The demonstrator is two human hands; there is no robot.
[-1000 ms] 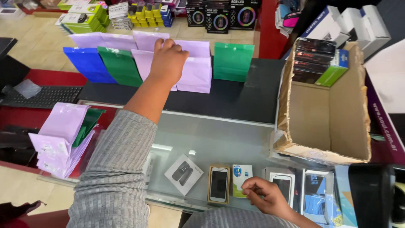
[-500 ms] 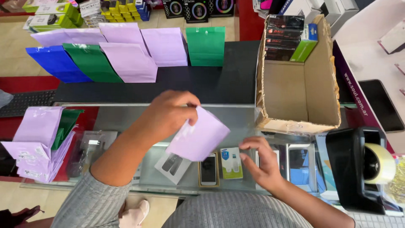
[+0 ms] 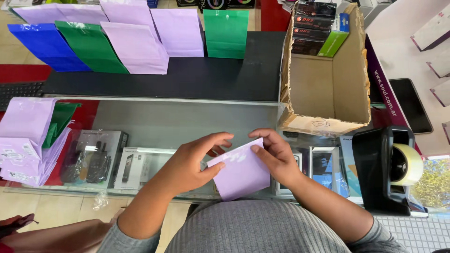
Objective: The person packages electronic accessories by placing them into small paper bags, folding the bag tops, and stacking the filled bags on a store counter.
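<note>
Glass counter (image 3: 187,122): a big see-through top with boxed phones on the shelf under it.
Cardboard box (image 3: 328,93): open, sits on the right side of the counter, with small dark boxes packed at its far end.
Row of paper bags (image 3: 136,42): blue, green and light purple bags lie flat at the far edge.
Stack of bags (image 3: 28,140): purple and green ones piled at the left.
Tape holder (image 3: 384,173): black, with a roll of clear tape, at the right.
Purple paper bag (image 3: 241,171): held just above the counter, close to the person's body.
Left hand (image 3: 190,164): fingers curled, pinching the bag's left edge.
Right hand (image 3: 276,157): fingers and thumb pinching the bag's top right corner.
</note>
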